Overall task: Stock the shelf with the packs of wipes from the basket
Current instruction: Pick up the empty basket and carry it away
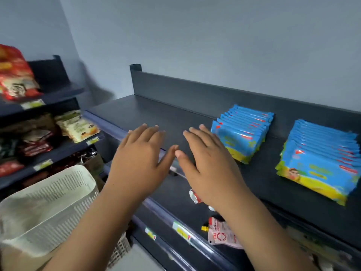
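Two rows of blue and yellow wipe packs stand on the dark top shelf (152, 114): one row (242, 133) near the middle, another (320, 163) at the right. My left hand (138, 161) and my right hand (209, 163) hover flat over the shelf's front edge, left of the packs, thumbs nearly touching. Both hands are open and hold nothing. The cream slotted basket (45, 208) sits low at the left; its inside is hidden from this angle.
Shelves at the left carry snack bags (15, 75) and packets (78, 126). Lower shelves below my arms hold red and white pouches (220, 231) and price labels (183, 231). A grey wall rises behind the shelf's back panel (195, 89).
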Available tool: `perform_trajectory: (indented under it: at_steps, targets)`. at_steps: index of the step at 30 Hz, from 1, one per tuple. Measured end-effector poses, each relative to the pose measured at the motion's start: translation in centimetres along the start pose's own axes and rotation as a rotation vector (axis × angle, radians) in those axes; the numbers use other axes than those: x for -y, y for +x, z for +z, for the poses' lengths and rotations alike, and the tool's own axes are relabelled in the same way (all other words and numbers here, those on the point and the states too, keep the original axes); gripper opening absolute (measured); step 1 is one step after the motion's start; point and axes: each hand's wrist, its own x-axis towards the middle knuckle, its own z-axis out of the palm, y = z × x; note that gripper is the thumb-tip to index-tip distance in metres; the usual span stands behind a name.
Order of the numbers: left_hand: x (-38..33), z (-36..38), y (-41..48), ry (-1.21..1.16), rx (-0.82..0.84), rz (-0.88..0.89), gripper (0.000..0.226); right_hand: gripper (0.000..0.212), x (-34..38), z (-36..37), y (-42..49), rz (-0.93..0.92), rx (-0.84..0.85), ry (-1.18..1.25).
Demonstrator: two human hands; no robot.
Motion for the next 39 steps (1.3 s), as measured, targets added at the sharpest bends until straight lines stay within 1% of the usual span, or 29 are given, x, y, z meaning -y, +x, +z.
perform_trajectory:
  at_steps: [3, 8, 13, 17, 19, 22, 24, 27, 30, 33, 34, 36, 39]
  targets:
    - [7.0, -0.8, -2.8, 0.056, 0.022, -0.148, 0.065, 0.063, 4.9, 5.0, 2.1, -0.094, 0.048, 0.068]
    - [17.2, -1.2, -8.2, 0.126, 0.066, -0.394, 0.068, 0.064, 12.8, 13.2, 5.2, -0.246, 0.179, 0.192]
    - [25.5, -0.2, -11.0, 0.167, 0.13, -0.661, 0.063, 0.06, 18.8, 21.3, 8.6, -0.356, 0.377, 0.273]
    - [31.5, 1.5, -12.2, 0.13, 0.111, -0.847, 0.058, 0.059, 21.4, 28.0, 11.8, -0.376, 0.494, 0.325]
    - [34.5, 2.5, -12.7, 0.067, 0.07, -0.989, 0.054, 0.055, 22.2, 31.1, 13.3, -0.35, 0.548, 0.334]
    - [38.5, 4.6, -12.9, -0.046, -0.002, -1.201, 0.052, 0.049, 23.5, 36.1, 14.7, -0.382, 0.597, 0.258]
    - [41.3, 6.4, -12.9, -0.1, -0.028, -1.282, 0.053, 0.048, 24.4, 39.7, 15.2, -0.396, 0.645, 0.226]
    - [45.6, 9.3, -13.7, -0.169, -0.081, -1.395, 0.049, 0.043, 25.0, 45.4, 16.3, -0.324, 0.693, 0.231]
    - [50.5, 12.6, -15.3, -0.176, -0.102, -1.467, 0.051, 0.038, 24.9, 51.8, 17.4, -0.216, 0.69, 0.216]
    - [54.8, 16.2, -17.2, -0.191, -0.103, -1.515, 0.056, 0.057, 24.2, 58.3, 18.3, -0.088, 0.649, 0.172]
    - [56.0, 17.2, -17.7, -0.204, -0.105, -1.536, 0.059, 0.059, 23.9, 60.2, 18.5, -0.035, 0.644, 0.174]
    - [57.9, 19.1, -18.7, -0.239, -0.122, -1.57, 0.061, 0.056, 23.1, 63.5, 18.7, 0.088, 0.653, 0.209]
    - [60.5, 20.8, -20.1, -0.257, -0.205, -1.597, 0.055, 0.042, 21.8, 67.3, 18.8, 0.21, 0.624, 0.253]
